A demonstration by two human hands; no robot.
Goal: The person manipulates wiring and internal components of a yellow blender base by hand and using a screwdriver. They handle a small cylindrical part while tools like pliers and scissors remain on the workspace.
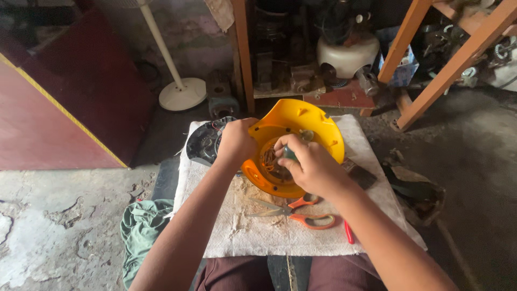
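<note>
An orange-yellow plastic motor housing (301,121) stands tilted on a white cloth (258,231), with copper windings (267,160) showing inside its round opening. My left hand (235,141) grips the housing's left rim and steadies it. My right hand (307,164) is closed around a small grey-green tool handle (290,153), its tip inside the opening near the windings. A dark round motor part (203,143) lies just left of the housing, behind my left hand.
Orange-handled scissors (301,213) lie on the cloth below the housing, with a red-handled tool (349,233) beside my right forearm. A green rag (141,231) lies on the concrete floor at left. A white fan stand (182,92), wooden frames and motor parts crowd the back.
</note>
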